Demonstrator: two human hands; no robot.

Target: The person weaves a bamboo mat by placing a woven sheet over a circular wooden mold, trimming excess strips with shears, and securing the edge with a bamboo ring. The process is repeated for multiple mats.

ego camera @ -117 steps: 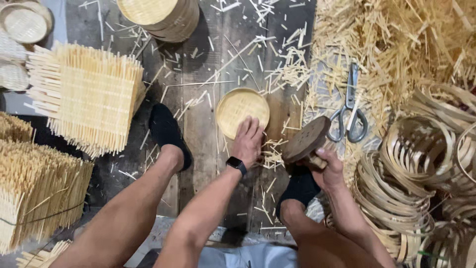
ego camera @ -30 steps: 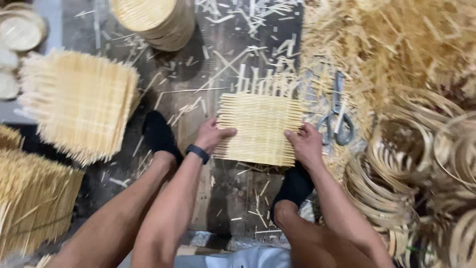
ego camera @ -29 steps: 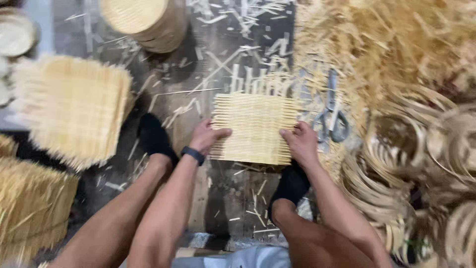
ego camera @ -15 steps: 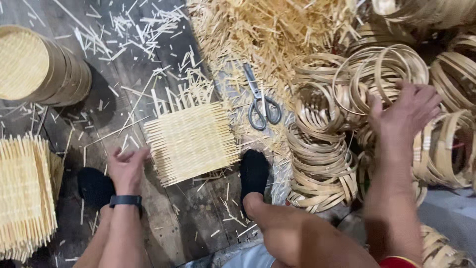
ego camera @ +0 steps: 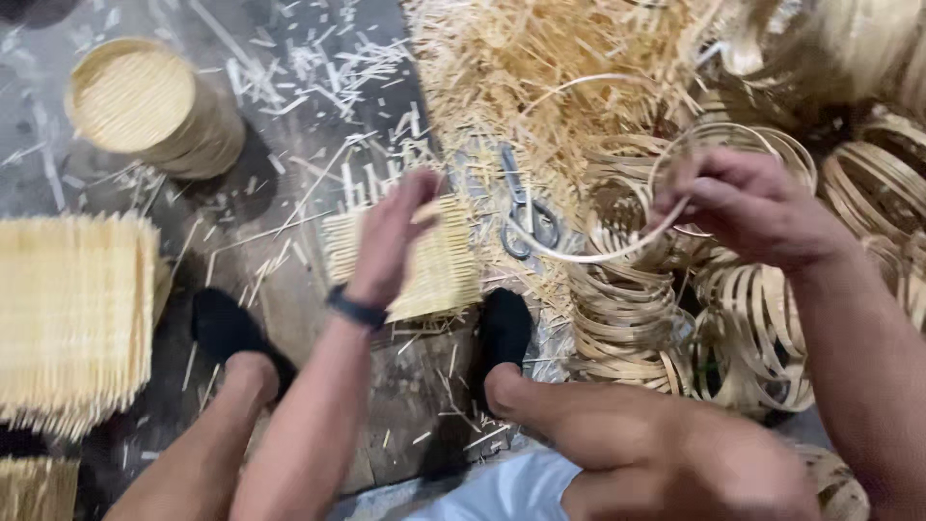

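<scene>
Shavings (ego camera: 540, 68): a big pale heap of bamboo slivers fills the floor ahead of me, and loose bits trail off to the left over the dark boards.
Hoops (ego camera: 666, 318): stacks of thin bamboo rings crowd my right side, honey-coloured and piled several deep.
Mat stack (ego camera: 72, 318): square woven mats sit in a pile on my left, with frayed ends sticking out all round.
Trays (ego camera: 154, 106): a round stack of woven trays stands on the floor at the far left, well apart from my hands.
Mat (ego camera: 439, 275): one square woven mat lies flat on the boards between my feet, pale yellow, its loose strip ends fringing the edges. My left hand partly covers it from view.
Ring (ego camera: 598, 256): a single thin, pale hoop, lifted clear of the stacks. It hangs tilted in the air above the scissors, just right of the mat.
Right hand (ego camera: 748, 207): my fingers are closed on the ring's far edge, pinching it up over the hoops.
Left hand (ego camera: 391, 236): it is raised over the mat with the fingers loosely spread. It looks blurred, with nothing gripped, though a pale sliver shows near the fingertips and I cannot tell if I'm touching it.
Scissors (ego camera: 526, 217): grey metal, lying flat among the shavings between mat and hoops.
</scene>
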